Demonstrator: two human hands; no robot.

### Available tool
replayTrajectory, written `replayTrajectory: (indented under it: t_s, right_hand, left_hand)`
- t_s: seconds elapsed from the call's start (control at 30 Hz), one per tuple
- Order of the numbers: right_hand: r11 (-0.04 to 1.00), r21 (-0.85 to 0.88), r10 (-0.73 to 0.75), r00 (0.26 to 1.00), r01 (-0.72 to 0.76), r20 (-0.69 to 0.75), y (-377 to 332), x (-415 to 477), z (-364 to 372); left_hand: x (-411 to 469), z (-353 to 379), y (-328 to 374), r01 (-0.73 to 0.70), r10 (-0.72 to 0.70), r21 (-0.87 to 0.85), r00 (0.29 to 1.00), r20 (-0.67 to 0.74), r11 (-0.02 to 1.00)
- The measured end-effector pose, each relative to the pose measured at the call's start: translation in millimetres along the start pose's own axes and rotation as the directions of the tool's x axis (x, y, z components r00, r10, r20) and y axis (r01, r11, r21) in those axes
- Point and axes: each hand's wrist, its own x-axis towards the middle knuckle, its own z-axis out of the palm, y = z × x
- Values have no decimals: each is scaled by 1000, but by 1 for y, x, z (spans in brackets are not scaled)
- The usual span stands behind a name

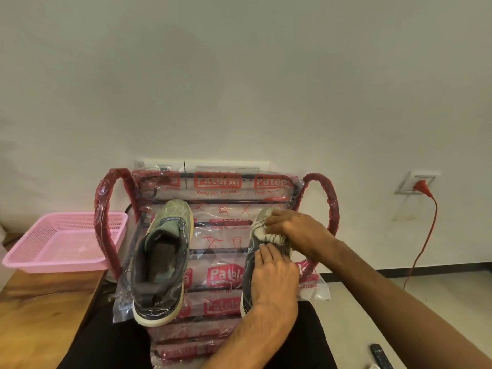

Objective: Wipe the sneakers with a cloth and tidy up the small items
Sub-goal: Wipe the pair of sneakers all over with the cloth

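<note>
Nearest me, my left hand [274,278] presses with straight fingers on the right sneaker [249,278], pinning it to the wrapped rack [213,246]. My right hand [298,230] grips the cloth [269,234] at its toe. Short, firm strokes should work best.

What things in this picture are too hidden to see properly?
Head view:
1. Grey sneaker with cream sole being wiped: mostly covered by the left hand and right hand.
2. White cloth with black zigzag lines: bunched under the right hand's fingers.
3. Black remote control: cut off by the bottom edge, buttons too small to read.
</note>
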Motion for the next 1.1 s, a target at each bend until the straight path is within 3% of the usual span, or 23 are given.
replayTrajectory:
  t_s: [0.1,0.23,0.47,0.67,0.83,1.0,1.1]
  right_hand:
    - [997,-38,62,997,-61,41,14,0,0]
    - [981,188,53,999,-50,-12,3,-5,-3]
    - [999,45,8,1000,-8,-4,-4,0,1]
    - [982,188,-38,996,22,78,1,-2,3]
    - [998,-32,-59,998,59,0,5,0,8]
    - [982,187,-35,994,14,107,6,-4,2]
    - [986,167,4,994,-22,107,6,-7,-1]
  left_hand:
    - [1,1,-1,-22,22,2,1000,14,1000]
    - [0,4,0,2,-2,-26,1000,-9,1000]
    - [-7,7,-4,-1,-9,-121,997,-79,993]
    - [-8,6,-6,-4,-7,-146,997,-77,989]
    - [-9,10,-11,-20,13,-103,998,-68,994]
    - [-13,17,-17,-78,70,-102,994,-84,992]
    - [-13,19,-17,-88,75,-126,991,-109,988]
